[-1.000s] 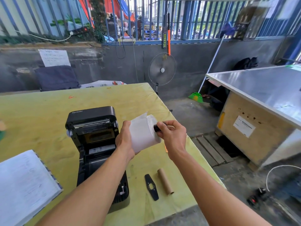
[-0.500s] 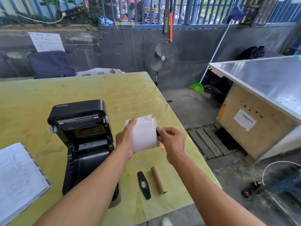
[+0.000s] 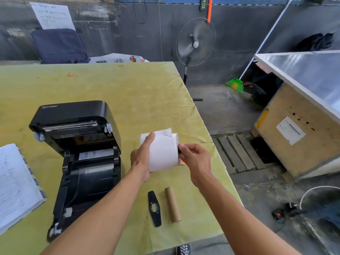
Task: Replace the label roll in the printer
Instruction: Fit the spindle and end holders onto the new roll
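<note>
Two bare forearms reach up from the bottom edge over a yellow-green table (image 3: 128,92). Nearest the table's front edge, a black plastic spindle plate (image 3: 155,208) lies flat, with an empty cardboard core (image 3: 172,204) just beside it on the right, not touching as far as I can tell. Above those, both hands have the white label roll (image 3: 161,151) up off the table: left hand (image 3: 140,159) wrapped around its left end with the thumb laid over the top, right hand (image 3: 196,157) pinching a small black piece at the roll's right end with the fingertips. A loose flap of paper sticks up at the top of the roll. Left of the hands sits the black label printer (image 3: 77,153) with its lid swung open and the roll bay bare, so the roll's held just to the right of it, not inside. An open notebook (image 3: 14,183) with handwriting pokes in from the left edge. Further back, past the table, a standing fan (image 3: 195,43) is on the concrete floor, a wooden crate (image 3: 287,137) with a metal top is off to the right, and a handwritten paper sign (image 3: 52,15) hangs on the grey wall.
</note>
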`<move>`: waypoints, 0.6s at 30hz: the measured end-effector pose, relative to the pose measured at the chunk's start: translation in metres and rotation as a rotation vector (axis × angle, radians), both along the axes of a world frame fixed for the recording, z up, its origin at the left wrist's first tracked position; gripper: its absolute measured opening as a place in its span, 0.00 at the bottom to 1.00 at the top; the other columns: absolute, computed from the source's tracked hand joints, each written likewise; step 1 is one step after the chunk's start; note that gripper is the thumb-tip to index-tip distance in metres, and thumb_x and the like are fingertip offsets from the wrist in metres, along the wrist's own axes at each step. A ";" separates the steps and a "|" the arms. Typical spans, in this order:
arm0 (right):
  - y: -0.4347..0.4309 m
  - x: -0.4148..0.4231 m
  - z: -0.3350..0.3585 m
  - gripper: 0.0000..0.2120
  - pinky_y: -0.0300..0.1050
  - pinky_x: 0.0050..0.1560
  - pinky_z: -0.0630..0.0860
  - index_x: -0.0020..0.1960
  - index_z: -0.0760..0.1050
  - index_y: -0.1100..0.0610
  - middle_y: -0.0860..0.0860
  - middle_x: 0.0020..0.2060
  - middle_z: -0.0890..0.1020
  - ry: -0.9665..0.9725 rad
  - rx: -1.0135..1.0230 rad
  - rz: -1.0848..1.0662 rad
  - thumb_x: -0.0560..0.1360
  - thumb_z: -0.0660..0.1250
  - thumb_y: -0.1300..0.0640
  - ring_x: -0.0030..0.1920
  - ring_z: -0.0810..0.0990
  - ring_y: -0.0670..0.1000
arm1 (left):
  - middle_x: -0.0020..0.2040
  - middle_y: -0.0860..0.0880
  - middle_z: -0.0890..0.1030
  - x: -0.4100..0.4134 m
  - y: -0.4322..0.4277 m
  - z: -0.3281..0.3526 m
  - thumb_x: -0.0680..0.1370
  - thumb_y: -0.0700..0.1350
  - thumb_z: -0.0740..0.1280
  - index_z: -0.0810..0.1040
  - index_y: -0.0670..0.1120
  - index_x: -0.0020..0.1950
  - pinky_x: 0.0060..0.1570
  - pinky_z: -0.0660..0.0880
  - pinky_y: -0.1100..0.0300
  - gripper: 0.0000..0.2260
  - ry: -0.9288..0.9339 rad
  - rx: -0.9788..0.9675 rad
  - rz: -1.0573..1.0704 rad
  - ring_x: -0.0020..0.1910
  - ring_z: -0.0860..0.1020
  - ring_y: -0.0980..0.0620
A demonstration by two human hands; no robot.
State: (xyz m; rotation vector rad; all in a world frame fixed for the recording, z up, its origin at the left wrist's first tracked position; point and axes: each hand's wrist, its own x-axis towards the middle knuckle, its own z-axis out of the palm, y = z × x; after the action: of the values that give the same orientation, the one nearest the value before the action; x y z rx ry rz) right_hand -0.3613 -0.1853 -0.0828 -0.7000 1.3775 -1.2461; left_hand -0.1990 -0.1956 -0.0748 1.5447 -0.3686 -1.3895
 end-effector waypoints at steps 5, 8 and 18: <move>-0.010 -0.004 -0.004 0.13 0.39 0.42 0.82 0.45 0.81 0.65 0.54 0.34 0.85 -0.058 0.016 0.048 0.77 0.73 0.54 0.35 0.83 0.49 | 0.45 0.45 0.85 0.002 -0.011 -0.009 0.60 0.63 0.75 0.79 0.47 0.47 0.33 0.81 0.52 0.25 0.013 0.000 0.001 0.37 0.84 0.43; -0.019 -0.008 0.002 0.17 0.41 0.43 0.84 0.47 0.81 0.64 0.56 0.37 0.87 -0.162 0.062 0.059 0.80 0.67 0.48 0.39 0.87 0.52 | 0.44 0.46 0.84 0.006 -0.015 -0.015 0.59 0.62 0.75 0.80 0.50 0.47 0.36 0.80 0.48 0.23 0.065 -0.007 -0.002 0.36 0.84 0.43; 0.001 -0.054 -0.041 0.14 0.52 0.46 0.77 0.54 0.67 0.57 0.57 0.50 0.77 1.282 0.418 0.700 0.74 0.70 0.56 0.50 0.79 0.60 | 0.61 0.43 0.81 0.006 -0.017 -0.012 0.64 0.60 0.72 0.79 0.54 0.58 0.44 0.77 0.43 0.24 0.229 -0.043 -0.036 0.51 0.82 0.38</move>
State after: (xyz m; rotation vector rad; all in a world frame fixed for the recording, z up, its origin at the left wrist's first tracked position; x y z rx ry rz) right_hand -0.4153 -0.1844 -0.1234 -1.6084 1.9961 0.1986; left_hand -0.1926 -0.2123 -0.0872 1.3334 -0.2846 -1.5583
